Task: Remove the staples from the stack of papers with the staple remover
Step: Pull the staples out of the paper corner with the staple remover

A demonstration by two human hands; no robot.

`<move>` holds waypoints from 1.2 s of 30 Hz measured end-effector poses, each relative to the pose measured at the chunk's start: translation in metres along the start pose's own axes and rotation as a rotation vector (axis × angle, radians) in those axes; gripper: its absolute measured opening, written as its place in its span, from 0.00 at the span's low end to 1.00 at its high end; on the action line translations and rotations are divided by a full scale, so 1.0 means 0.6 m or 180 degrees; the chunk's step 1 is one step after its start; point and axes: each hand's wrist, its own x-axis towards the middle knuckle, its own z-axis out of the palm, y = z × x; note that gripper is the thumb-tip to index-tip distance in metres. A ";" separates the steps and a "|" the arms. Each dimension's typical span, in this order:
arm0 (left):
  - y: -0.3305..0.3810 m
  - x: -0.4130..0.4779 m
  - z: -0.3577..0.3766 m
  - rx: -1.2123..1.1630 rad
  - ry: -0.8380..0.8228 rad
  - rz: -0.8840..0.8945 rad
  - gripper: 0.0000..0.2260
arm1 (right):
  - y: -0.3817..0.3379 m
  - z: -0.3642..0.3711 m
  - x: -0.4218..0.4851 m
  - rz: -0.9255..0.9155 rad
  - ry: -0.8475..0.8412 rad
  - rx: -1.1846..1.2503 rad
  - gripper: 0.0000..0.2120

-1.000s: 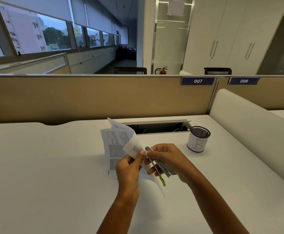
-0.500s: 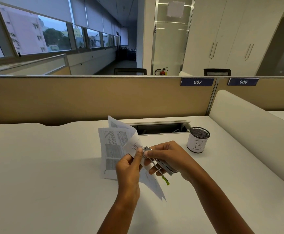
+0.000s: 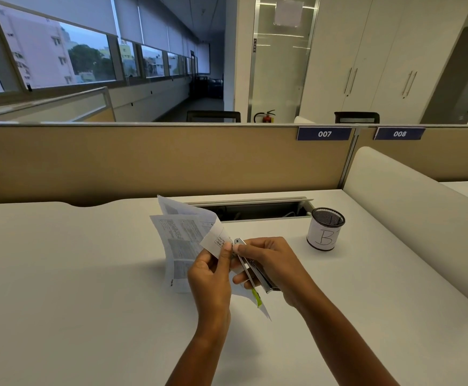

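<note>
A stack of printed papers is held up off the white desk, its sheets fanned apart and one corner folded forward. My left hand pinches that corner between thumb and fingers. My right hand grips a metal staple remover with a green tip, its front end pressed to the pinched corner right beside my left thumb. The staple itself is hidden behind my fingers.
A black mesh pen cup labelled "B" stands to the right. An open cable slot runs along the back of the white desk. A tan partition closes the back, and a white divider lines the right side.
The papers and both hands have risen slightly off the desk, and the sheets have fanned wider. The remover stays pressed at the pinched corner.
</note>
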 end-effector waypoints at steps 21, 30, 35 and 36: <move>-0.022 0.006 -0.004 0.0301 0.0206 0.0803 0.07 | 0.004 0.025 -0.001 -0.0023 0.0247 0.0050 0.12; -0.037 0.011 -0.004 0.0315 0.0145 0.0861 0.04 | 0.009 0.026 -0.002 0.0142 0.0254 0.0312 0.11; -0.044 0.016 -0.002 0.0331 0.0140 0.0844 0.08 | 0.008 0.025 -0.004 0.0216 0.0256 0.0516 0.12; -0.044 0.016 -0.003 0.0342 0.0155 0.0835 0.09 | 0.008 0.025 -0.004 0.0230 0.0256 0.0537 0.12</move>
